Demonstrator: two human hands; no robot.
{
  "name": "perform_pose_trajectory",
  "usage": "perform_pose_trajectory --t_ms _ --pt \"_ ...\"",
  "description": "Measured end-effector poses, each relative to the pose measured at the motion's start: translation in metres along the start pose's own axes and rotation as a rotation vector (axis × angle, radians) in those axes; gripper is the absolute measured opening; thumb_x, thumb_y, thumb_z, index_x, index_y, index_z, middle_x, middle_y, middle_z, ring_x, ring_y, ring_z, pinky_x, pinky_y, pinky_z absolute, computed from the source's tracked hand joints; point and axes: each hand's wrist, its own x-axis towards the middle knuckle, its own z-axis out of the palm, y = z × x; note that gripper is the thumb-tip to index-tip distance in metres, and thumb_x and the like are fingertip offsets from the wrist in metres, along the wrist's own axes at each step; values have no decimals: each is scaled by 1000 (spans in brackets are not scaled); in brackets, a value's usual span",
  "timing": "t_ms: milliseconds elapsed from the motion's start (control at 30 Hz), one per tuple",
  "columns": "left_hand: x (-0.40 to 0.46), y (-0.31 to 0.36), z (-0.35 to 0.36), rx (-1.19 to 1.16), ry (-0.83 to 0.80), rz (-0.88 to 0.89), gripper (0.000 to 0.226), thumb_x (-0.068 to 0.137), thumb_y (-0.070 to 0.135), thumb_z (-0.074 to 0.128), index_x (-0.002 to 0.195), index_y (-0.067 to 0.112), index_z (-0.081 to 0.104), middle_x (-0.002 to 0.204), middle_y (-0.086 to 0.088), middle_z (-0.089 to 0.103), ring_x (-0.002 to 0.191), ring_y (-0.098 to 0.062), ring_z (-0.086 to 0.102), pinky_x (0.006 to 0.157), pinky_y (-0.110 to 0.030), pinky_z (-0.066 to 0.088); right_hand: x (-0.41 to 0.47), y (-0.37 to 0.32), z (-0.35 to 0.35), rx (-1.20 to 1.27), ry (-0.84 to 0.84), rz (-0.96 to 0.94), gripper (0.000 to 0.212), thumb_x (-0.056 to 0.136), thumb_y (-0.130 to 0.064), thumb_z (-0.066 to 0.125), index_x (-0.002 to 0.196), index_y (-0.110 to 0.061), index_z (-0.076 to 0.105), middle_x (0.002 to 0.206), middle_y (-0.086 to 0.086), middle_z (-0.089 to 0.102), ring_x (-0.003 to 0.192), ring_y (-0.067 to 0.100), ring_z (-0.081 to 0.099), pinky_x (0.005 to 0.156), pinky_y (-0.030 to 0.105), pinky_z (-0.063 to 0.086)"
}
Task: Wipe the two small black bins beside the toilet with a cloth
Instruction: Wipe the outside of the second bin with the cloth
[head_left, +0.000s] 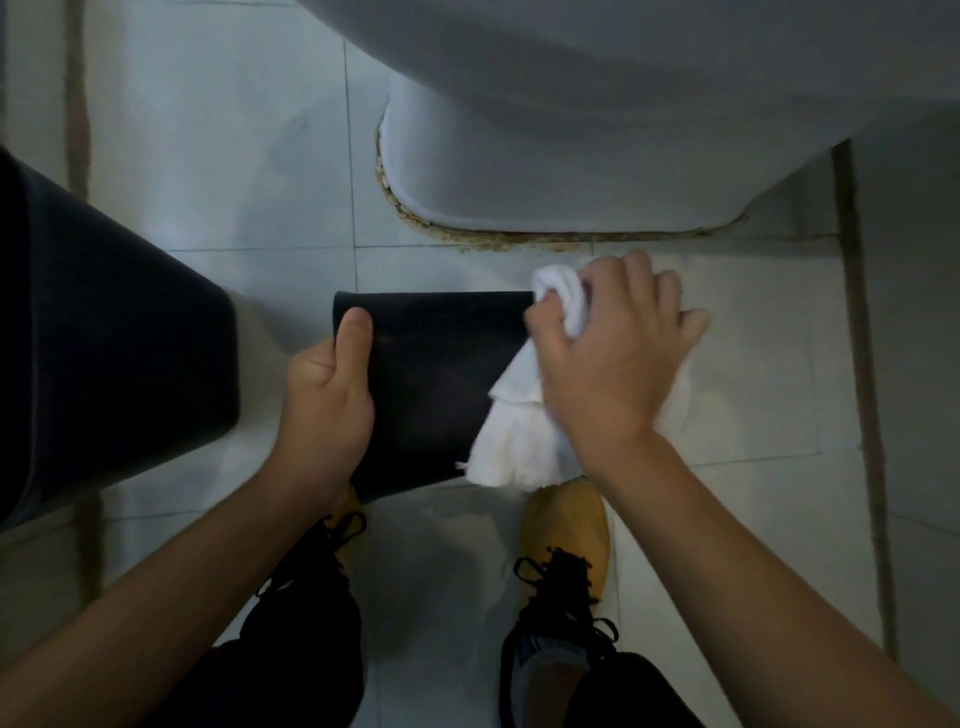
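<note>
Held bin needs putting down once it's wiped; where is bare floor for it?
Bare tile lies between the big bin and the toilet base, above the held bin. A smaller patch lies right of the right hand. It is crowded near the shoes.

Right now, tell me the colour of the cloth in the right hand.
White. The cloth shows best in the head view, against the black bin.
</note>
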Motion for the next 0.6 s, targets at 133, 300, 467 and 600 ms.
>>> perform_pose_trajectory --t_ms 133,300,467,600 --pt "0 -3 -4 31 -58 131 42 106 27 37 81 5 63 70 -2 66 66 -16 63 61 -29 50 -30 -70 10 77 -25 -320 34 84 -44 52 91 -13 62 96 8 60 92 29 51 82 45 34" --pt "-7 -10 -9 24 -48 203 45 106 26 36 72 6 58 61 -10 62 57 -27 58 46 -26 44 -33 -62 11 269 64 -465 26 85 -40 60 82 -14 65 84 4 58 81 24 49 77 41 35" --pt "-5 0 -4 21 15 60 49 103 42 37 71 14 61 52 10 62 51 -4 59 45 -20 46 3 -20 7 192 40 -187 30 86 -46 51 90 -19 61 95 3 55 92 23 47 77 34 25" --pt "-10 -3 -4 -21 -34 30 45 103 41 36 82 17 66 65 12 71 64 -3 68 52 -19 52 8 -2 3 134 35 -62 36 91 -54 48 99 -23 63 105 0 58 101 22 47 84 36 29"
